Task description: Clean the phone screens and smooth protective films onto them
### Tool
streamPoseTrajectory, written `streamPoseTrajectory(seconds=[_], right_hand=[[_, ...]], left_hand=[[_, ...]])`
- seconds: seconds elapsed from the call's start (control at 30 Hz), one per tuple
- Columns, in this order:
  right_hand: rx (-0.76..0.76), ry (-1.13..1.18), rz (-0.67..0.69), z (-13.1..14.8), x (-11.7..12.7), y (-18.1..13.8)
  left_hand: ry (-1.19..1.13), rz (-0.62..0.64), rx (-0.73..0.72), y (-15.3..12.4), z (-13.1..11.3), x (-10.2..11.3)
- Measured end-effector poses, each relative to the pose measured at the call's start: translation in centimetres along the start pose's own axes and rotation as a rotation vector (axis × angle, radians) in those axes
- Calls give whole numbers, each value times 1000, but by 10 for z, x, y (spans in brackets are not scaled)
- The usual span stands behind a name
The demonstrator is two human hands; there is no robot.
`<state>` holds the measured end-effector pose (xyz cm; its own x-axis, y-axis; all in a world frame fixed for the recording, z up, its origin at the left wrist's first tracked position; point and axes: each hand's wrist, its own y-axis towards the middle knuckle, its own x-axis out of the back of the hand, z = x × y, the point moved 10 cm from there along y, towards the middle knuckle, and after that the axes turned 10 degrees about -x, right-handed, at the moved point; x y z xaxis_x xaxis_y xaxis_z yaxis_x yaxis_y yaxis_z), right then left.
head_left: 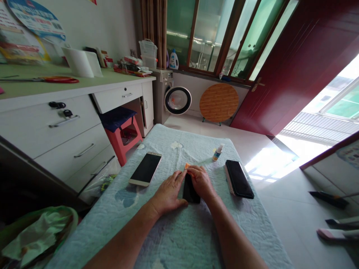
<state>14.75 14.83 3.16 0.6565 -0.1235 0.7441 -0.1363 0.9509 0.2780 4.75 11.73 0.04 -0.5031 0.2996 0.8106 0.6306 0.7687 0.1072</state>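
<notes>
Black phone (190,190) under both hands, three phones total.

Black phone (191,191), orange cloth (187,166), gold-edged phone (145,169), pale blue quilted cover (179,231), red stool (123,140)

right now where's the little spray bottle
In the head view, the spray bottle stands on the quilted cloth right of centre, beyond the right hand and just left of the far end of the black phone.

On the table (174,239), one phone (190,190) lay between two other phones (146,169) (239,178), a small bottle (218,152) behind them.
</notes>
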Motion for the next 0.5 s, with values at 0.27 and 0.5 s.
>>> streamPoseTrajectory(seconds=[0.27,0.5], right_hand=[[49,24,118,14,-3,-6],[22,-28,194,14,-10,-10]], left_hand=[[-47,-13,3,1,-4,4],[-65,7,-16,1,-5,3]])
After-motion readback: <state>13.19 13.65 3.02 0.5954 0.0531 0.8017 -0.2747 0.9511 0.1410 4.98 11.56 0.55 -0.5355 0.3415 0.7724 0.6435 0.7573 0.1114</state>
